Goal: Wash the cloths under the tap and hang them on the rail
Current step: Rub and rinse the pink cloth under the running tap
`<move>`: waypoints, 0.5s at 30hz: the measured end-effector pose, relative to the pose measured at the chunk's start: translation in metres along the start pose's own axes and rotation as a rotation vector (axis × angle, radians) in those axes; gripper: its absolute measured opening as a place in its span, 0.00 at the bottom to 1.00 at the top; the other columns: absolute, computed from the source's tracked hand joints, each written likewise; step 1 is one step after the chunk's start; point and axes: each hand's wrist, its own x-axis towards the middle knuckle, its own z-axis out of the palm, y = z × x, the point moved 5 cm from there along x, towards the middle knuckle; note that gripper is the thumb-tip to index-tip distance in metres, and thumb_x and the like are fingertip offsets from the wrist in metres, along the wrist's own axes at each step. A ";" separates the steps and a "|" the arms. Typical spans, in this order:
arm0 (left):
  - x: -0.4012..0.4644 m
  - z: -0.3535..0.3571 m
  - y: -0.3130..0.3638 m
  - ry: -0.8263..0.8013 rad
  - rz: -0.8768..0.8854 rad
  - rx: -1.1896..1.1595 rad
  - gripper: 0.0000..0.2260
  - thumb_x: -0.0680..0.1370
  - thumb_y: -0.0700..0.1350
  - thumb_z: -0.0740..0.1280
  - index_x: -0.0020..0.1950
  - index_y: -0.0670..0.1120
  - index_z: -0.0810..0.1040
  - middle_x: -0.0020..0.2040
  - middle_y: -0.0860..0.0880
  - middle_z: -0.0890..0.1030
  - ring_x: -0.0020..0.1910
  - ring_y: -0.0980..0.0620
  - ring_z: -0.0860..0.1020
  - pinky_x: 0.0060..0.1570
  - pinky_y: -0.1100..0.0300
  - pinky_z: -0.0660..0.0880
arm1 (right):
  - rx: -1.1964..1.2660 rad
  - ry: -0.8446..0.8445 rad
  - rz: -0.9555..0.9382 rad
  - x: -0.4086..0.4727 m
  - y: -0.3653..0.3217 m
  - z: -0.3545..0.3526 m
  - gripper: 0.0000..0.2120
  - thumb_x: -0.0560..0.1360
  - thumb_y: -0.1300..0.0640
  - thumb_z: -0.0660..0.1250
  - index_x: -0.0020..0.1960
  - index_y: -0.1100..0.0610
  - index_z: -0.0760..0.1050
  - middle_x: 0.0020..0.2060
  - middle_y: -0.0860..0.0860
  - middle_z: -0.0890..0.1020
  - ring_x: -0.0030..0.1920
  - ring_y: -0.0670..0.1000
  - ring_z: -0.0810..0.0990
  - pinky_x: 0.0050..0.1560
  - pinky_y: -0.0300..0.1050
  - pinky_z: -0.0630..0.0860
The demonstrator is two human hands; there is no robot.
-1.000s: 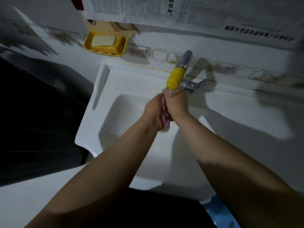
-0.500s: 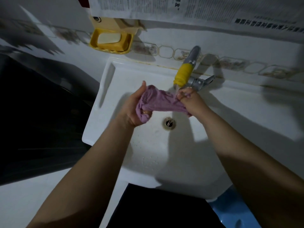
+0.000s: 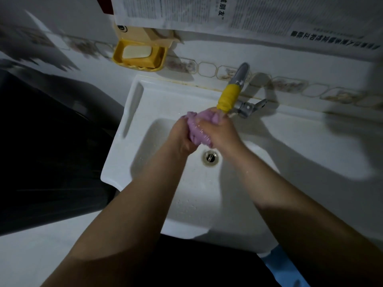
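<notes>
A wet purple cloth (image 3: 199, 127) is bunched between both hands over the white sink (image 3: 149, 96), just under the tap (image 3: 230, 96) with its yellow sleeve. My left hand (image 3: 180, 136) grips the cloth's left side, fingers curled round it. My right hand (image 3: 220, 131) grips the right side, close under the spout. Water glistens on the cloth. The drain (image 3: 210, 157) shows below the hands. No rail is in view.
A yellow soap dish (image 3: 139, 55) holding a pale soap bar hangs on the wall at the back left. Printed paper (image 3: 238, 15) covers the wall above. A dark object (image 3: 41, 152) stands left of the sink. Something blue (image 3: 284, 268) lies below the sink's front edge.
One second ago the hands were pressed together on the cloth. Half a second ago they pulled it out wide. Now they have come together again, bunching the cloth under the spout.
</notes>
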 end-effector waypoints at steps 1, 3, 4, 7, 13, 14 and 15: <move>-0.004 0.008 -0.003 -0.007 -0.018 0.001 0.15 0.83 0.48 0.52 0.40 0.45 0.70 0.21 0.51 0.76 0.18 0.56 0.75 0.18 0.67 0.71 | -0.163 0.030 -0.069 -0.003 -0.002 0.005 0.11 0.72 0.47 0.69 0.44 0.55 0.75 0.38 0.53 0.81 0.36 0.51 0.79 0.39 0.44 0.75; -0.012 0.025 -0.013 -0.050 -0.028 0.052 0.17 0.83 0.52 0.52 0.42 0.44 0.72 0.20 0.52 0.75 0.16 0.56 0.73 0.15 0.69 0.68 | -0.273 0.203 -0.102 0.000 -0.010 -0.003 0.10 0.72 0.44 0.67 0.36 0.48 0.73 0.37 0.53 0.81 0.41 0.54 0.81 0.45 0.49 0.78; -0.014 0.032 -0.019 -0.058 -0.034 0.079 0.19 0.83 0.55 0.53 0.44 0.43 0.74 0.20 0.52 0.74 0.14 0.56 0.70 0.13 0.71 0.63 | -0.283 0.276 -0.090 0.005 -0.013 -0.013 0.13 0.72 0.41 0.65 0.34 0.48 0.72 0.36 0.54 0.82 0.40 0.57 0.81 0.44 0.52 0.79; -0.014 0.040 -0.025 -0.032 -0.048 0.077 0.20 0.81 0.59 0.57 0.41 0.47 0.78 0.22 0.51 0.74 0.17 0.55 0.69 0.18 0.69 0.64 | -0.319 0.303 -0.067 0.012 -0.016 -0.022 0.20 0.75 0.39 0.61 0.31 0.51 0.68 0.35 0.56 0.81 0.41 0.60 0.81 0.46 0.55 0.78; -0.009 0.028 -0.020 0.025 -0.016 0.023 0.18 0.82 0.55 0.55 0.37 0.47 0.69 0.24 0.50 0.73 0.25 0.53 0.72 0.26 0.64 0.68 | -0.512 0.276 -0.075 0.005 -0.015 -0.004 0.21 0.76 0.39 0.59 0.35 0.54 0.68 0.31 0.52 0.73 0.40 0.57 0.75 0.45 0.47 0.73; -0.007 0.031 -0.026 0.036 -0.039 0.062 0.20 0.81 0.57 0.56 0.34 0.47 0.71 0.22 0.50 0.71 0.21 0.55 0.70 0.22 0.66 0.65 | -0.488 0.298 -0.049 0.015 -0.016 -0.010 0.20 0.75 0.38 0.59 0.35 0.53 0.70 0.33 0.53 0.77 0.41 0.57 0.78 0.46 0.47 0.75; -0.008 0.033 -0.032 0.040 -0.069 0.110 0.23 0.81 0.57 0.57 0.30 0.47 0.71 0.20 0.51 0.69 0.17 0.57 0.66 0.19 0.69 0.61 | -0.477 0.315 -0.044 0.024 -0.018 -0.016 0.21 0.75 0.37 0.58 0.35 0.53 0.72 0.35 0.54 0.80 0.42 0.58 0.80 0.46 0.47 0.76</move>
